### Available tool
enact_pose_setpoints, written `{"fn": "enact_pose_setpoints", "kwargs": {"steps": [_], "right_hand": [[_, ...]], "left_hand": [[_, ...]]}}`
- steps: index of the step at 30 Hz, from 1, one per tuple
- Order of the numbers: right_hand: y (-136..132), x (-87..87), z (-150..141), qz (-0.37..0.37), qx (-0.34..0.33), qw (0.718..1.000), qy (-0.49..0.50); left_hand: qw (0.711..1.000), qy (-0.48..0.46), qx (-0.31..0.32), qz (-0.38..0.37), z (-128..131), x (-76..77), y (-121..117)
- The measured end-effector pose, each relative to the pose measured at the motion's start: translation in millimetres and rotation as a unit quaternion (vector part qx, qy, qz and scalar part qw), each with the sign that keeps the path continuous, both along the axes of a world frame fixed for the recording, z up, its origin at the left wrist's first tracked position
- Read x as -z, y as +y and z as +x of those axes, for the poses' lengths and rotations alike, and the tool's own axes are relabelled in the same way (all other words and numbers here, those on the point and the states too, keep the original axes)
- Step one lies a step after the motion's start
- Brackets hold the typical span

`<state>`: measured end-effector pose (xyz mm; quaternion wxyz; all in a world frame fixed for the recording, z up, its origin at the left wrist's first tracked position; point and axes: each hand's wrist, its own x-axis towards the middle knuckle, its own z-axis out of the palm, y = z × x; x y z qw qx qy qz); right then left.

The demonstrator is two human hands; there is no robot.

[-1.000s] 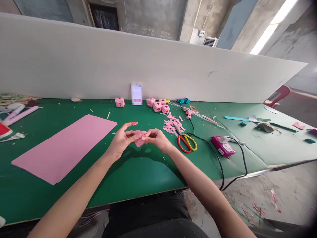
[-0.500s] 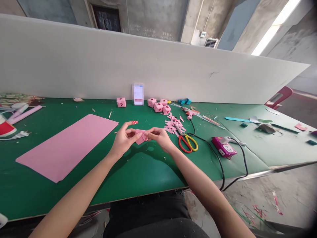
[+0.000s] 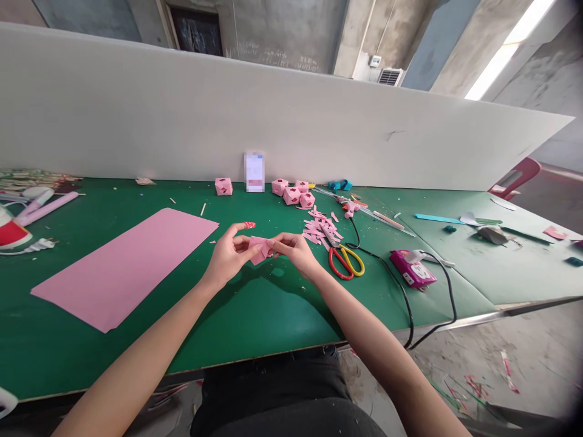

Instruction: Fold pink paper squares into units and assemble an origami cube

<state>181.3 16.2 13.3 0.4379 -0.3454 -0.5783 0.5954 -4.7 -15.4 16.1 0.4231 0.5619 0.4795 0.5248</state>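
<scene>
A small folded piece of pink paper (image 3: 259, 249) is held just above the green table (image 3: 255, 315), between both hands. My left hand (image 3: 230, 255) pinches its left side, with the index finger raised. My right hand (image 3: 294, 250) pinches its right edge with fingertips pressed together. A large pink paper sheet (image 3: 127, 264) lies flat to the left of my left hand. Red-and-yellow scissors (image 3: 344, 261) lie just right of my right hand, beside a pile of pink paper scraps (image 3: 321, 230).
Several finished pink paper cubes (image 3: 291, 193) and one apart (image 3: 223, 186) stand near the white back panel (image 3: 273, 121). A pink glue gun (image 3: 350, 209) with a black cable (image 3: 405, 303), a pink packet (image 3: 412, 268) and tools lie to the right. Craft items crowd the left edge.
Both hands stay pinched on the small pink paper, working it slightly; the fold has shifted a little. The view has drifted a bit.
</scene>
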Motion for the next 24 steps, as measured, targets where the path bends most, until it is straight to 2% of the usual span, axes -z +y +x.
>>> {"fn": "enact_pose_setpoints", "kwargs": {"steps": [10,15,21,24], "right_hand": [[2,6.7,-1,0.049,0.006,0.998,-0.048],[2,7.2,-2,0.077,0.019,0.995,-0.057],[4,10.4,-3,0.067,0.039,0.995,-0.065],[4,11.0,-3,0.057,0.008,0.995,-0.076]], "left_hand": [[0.996,-0.016,-0.013,-0.084,0,-6.8,-1],[0.989,-0.061,0.036,-0.132,-2,-10.0,-2],[0.992,-0.047,0.017,-0.113,-2,-8.6,-1],[0.995,-0.039,-0.008,-0.095,-2,-6.9,0]]}}
